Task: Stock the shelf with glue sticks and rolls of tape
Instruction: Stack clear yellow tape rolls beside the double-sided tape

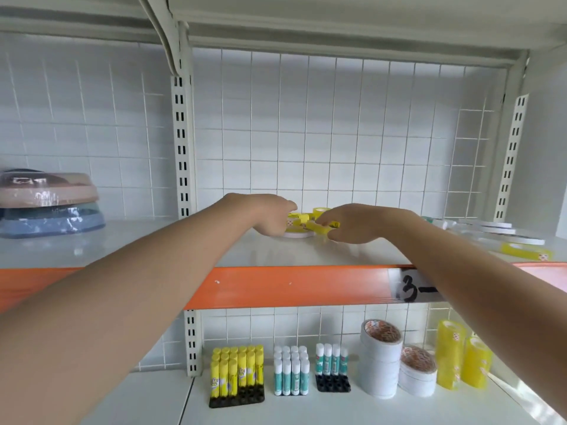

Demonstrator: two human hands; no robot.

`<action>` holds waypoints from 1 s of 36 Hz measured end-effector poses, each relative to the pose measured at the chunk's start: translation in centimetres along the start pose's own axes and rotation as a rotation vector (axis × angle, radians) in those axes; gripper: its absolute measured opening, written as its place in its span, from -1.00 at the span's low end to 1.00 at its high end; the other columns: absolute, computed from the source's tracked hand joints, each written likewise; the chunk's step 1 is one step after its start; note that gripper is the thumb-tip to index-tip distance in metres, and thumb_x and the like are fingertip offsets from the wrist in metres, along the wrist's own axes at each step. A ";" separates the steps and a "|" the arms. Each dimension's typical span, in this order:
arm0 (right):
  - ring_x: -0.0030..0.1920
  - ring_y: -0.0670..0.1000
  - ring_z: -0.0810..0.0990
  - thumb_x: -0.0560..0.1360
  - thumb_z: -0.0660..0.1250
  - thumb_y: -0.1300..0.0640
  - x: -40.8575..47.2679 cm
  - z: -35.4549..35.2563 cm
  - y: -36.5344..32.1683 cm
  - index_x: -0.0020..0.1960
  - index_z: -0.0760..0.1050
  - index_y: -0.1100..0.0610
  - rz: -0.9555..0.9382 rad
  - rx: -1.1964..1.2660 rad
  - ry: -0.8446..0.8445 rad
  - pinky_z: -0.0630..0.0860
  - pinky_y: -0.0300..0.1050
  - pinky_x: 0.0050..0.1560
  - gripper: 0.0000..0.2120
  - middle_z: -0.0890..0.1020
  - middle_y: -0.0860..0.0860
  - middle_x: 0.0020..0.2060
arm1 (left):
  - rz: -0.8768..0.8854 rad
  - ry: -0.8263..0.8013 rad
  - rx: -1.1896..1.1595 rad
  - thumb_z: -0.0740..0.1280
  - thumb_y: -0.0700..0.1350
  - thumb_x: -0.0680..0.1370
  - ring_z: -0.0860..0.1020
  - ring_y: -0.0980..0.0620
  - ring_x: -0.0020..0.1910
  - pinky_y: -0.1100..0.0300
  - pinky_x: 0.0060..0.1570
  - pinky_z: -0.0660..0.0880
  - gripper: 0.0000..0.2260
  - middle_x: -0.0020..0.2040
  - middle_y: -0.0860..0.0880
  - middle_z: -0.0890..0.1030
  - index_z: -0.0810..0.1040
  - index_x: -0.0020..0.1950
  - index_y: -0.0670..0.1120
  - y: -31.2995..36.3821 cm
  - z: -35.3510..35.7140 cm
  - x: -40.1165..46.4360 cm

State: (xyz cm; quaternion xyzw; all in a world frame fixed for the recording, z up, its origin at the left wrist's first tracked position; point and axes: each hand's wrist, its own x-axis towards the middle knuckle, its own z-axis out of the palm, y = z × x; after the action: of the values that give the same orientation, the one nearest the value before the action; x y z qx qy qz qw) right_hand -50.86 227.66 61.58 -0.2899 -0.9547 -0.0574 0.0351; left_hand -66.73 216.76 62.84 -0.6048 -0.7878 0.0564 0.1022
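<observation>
White shelf (153, 246) (orange-edged) before a wire grid back (337, 133).

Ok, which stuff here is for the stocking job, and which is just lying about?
For the job:
yellow glue sticks under both hands
racked glue sticks
white tape rolls
yellow tape rolls

Lying about:
stacked basins
shelf label

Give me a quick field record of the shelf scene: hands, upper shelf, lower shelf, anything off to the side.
left hand: on the upper shelf, curled at the yellow glue sticks; grip unclear
right hand: pinches a yellow glue stick
under the hands: flat white tape roll
upper shelf, right: flat tape rolls
lower shelf: racked yellow glue sticks, teal glue sticks, white tape stacks, yellow tape rolls
far left: stacked basins
</observation>
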 end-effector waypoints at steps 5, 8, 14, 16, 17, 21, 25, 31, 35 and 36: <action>0.24 0.13 0.48 0.59 0.19 0.08 0.2 0.1 0.2 0.24 0.52 0.07 -0.006 0.036 0.048 0.42 0.03 0.26 -0.72 0.50 0.06 0.22 | 0.022 -0.047 0.024 0.07 -0.17 0.63 0.46 -0.09 0.12 0.09 0.01 0.39 -0.64 0.24 -0.08 0.47 0.30 0.44 -0.07 0.9 -0.3 1.1; 0.06 0.05 0.51 0.57 0.22 0.03 0.1 0.3 1.0 0.02 0.53 0.04 -0.034 0.127 0.072 0.46 -0.03 0.10 -0.85 0.50 -0.07 0.01 | 0.035 -0.037 0.013 0.13 -0.17 0.61 0.48 -0.07 0.11 0.08 0.04 0.43 -0.63 0.19 -0.06 0.51 0.34 0.42 -0.09 0.7 -0.2 1.8; -0.02 -0.08 0.47 0.55 0.27 -0.08 0.0 0.8 2.3 -0.02 0.50 -0.06 -0.051 0.191 0.084 0.39 -0.13 0.00 -0.89 0.47 -0.20 -0.09 | 0.063 0.044 -0.037 0.22 -0.15 0.53 0.38 -0.06 -0.12 0.16 -0.13 0.35 -0.90 -0.07 -0.08 0.47 0.51 -0.02 -0.05 -0.2 0.2 3.3; 0.04 -0.04 0.50 0.55 0.28 -0.09 0.0 0.8 2.2 0.01 0.51 -0.02 -0.057 0.186 0.079 0.45 -0.09 0.08 -0.84 0.53 -0.12 0.00 | 0.052 0.069 -0.060 0.27 -0.14 0.53 0.38 -0.04 -0.16 0.16 -0.16 0.36 -0.85 -0.12 -0.07 0.49 0.60 -0.05 -0.15 -0.4 0.4 3.6; 0.06 -0.03 0.51 0.55 0.28 -0.09 0.0 0.8 2.1 0.02 0.52 -0.01 -0.057 0.186 0.080 0.47 -0.07 0.12 -0.83 0.54 -0.10 0.04 | 0.048 0.076 -0.071 0.28 -0.13 0.52 0.36 -0.03 -0.18 0.16 -0.19 0.34 -0.87 -0.15 -0.06 0.46 0.59 -0.11 -0.14 -0.5 0.4 3.7; 0.07 -0.01 0.51 0.54 0.29 -0.10 -0.1 0.7 2.0 0.03 0.52 0.01 -0.063 0.176 0.097 0.47 -0.07 0.11 -0.80 0.56 -0.06 0.06 | 0.037 0.055 -0.098 0.26 -0.11 0.51 0.30 -0.01 -0.18 0.17 -0.28 0.23 -0.91 -0.15 -0.03 0.38 0.40 -0.19 -0.06 -0.4 0.5 3.6; 0.06 0.00 0.49 0.54 0.31 -0.10 -0.5 0.6 1.6 0.03 0.53 0.03 -0.064 0.167 0.149 0.41 -0.11 -0.01 -0.79 0.53 -0.05 0.04 | 0.025 0.120 -0.146 0.26 -0.09 0.51 0.32 -0.03 -0.15 0.13 -0.17 0.28 -0.91 -0.11 -0.06 0.39 0.45 -0.13 -0.10 -0.3 0.1 3.0; 0.02 0.03 0.50 0.52 0.31 -0.13 -1.3 0.1 1.4 -0.06 0.52 0.00 -0.043 0.183 0.302 0.48 -0.05 0.03 -0.80 0.53 -0.03 -0.02 | 0.006 0.352 -0.276 0.34 -0.08 0.49 0.46 -0.08 -0.05 0.12 -0.11 0.40 -0.85 -0.04 -0.03 0.49 0.53 -0.03 -0.13 1.1 -1.4 -0.3; 0.00 0.04 0.50 0.54 0.26 -0.16 -2.7 -1.1 1.1 0.01 0.53 0.03 -0.040 0.055 0.516 0.46 -0.05 -0.04 -0.73 0.51 -0.02 -0.05 | -0.019 0.494 -0.226 0.32 -0.04 0.50 0.49 -0.08 0.04 0.06 0.00 0.46 -0.83 0.06 -0.04 0.54 0.51 0.03 -0.08 2.0 -2.6 -3.5; -0.01 0.03 0.50 0.54 0.26 -0.17 -3.3 -1.2 1.0 0.00 0.53 0.02 -0.050 0.050 0.571 0.45 -0.06 -0.07 -0.73 0.52 -0.03 -0.05 | -0.022 0.536 -0.207 0.32 -0.02 0.50 0.49 -0.08 0.05 0.06 0.01 0.47 -0.83 0.07 -0.04 0.55 0.51 0.03 -0.07 2.3 -2.8 -4.4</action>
State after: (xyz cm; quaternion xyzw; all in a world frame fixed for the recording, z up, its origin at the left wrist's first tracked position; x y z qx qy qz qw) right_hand -47.52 226.52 62.55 -0.2373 -0.9141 -0.1139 0.3083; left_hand -62.83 213.03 64.65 -0.5968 -0.7407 -0.1874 0.2452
